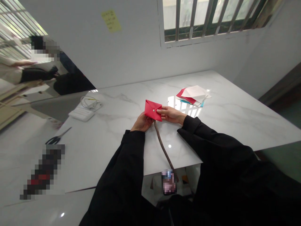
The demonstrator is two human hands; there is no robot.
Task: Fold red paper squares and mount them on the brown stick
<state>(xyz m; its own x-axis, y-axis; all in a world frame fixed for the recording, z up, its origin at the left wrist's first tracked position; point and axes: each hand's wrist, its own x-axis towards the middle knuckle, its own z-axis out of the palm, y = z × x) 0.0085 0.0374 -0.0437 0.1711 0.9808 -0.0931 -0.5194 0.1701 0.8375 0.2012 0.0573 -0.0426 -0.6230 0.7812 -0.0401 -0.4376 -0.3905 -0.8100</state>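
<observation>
Between my hands is a red paper pinwheel (150, 108), its folds meeting at a small shiny pin in the middle. A thin brown stick (161, 141) runs from behind the paper down past the table's front edge. My left hand (142, 121) is closed at the pinwheel's lower left, with its fingers partly hidden behind the paper. At the right side, my right hand (171, 114) pinches the paper, thumb in front near the pin. Whether the left fingers also grip the stick is hidden.
Red, white and blue paper sheets (194, 95) lie at the back right of the marble-patterned table (235, 110). Scissors (57, 136), a white power strip (82, 113) and a blurred dark object (42, 171) are on the left. A person (70, 69) sits beyond. A phone (168, 183) is below the table edge.
</observation>
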